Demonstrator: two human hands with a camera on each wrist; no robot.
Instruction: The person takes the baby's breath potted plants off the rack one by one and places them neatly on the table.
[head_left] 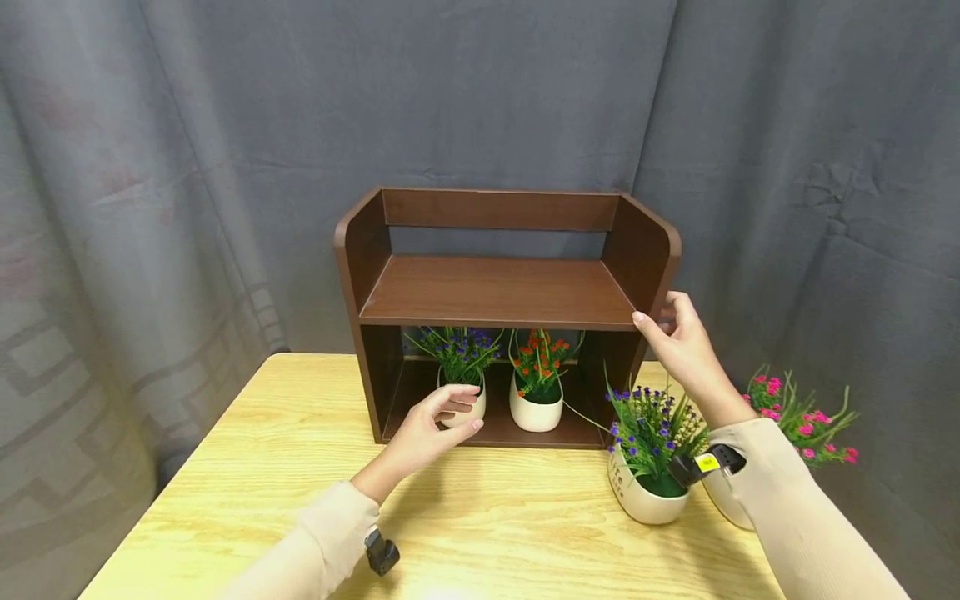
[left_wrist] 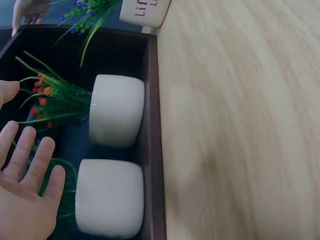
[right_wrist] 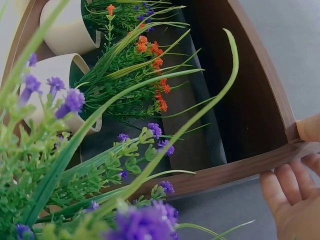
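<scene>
A dark brown two-tier shelf (head_left: 495, 287) stands on the wooden table. My right hand (head_left: 682, 346) holds the edge of its right side panel, thumb in front and fingers round the outer side, as the right wrist view also shows. In front of the lower tier is my left hand (head_left: 427, 429), fingers spread and holding nothing. The nearest thing to it is a white pot (left_wrist: 109, 197) of purple flowers inside the lower tier, partly hidden by the hand in the head view. Beside that pot stands another white pot (head_left: 536, 411) with orange-red flowers (right_wrist: 157, 75).
Right of the shelf, below my right forearm, is a lettered white pot (head_left: 648, 502) of purple flowers (head_left: 645, 425). Behind my sleeve, pink flowers (head_left: 806, 427) rise from one more white pot. Grey curtains (head_left: 495, 92) hang behind the table (head_left: 247, 467).
</scene>
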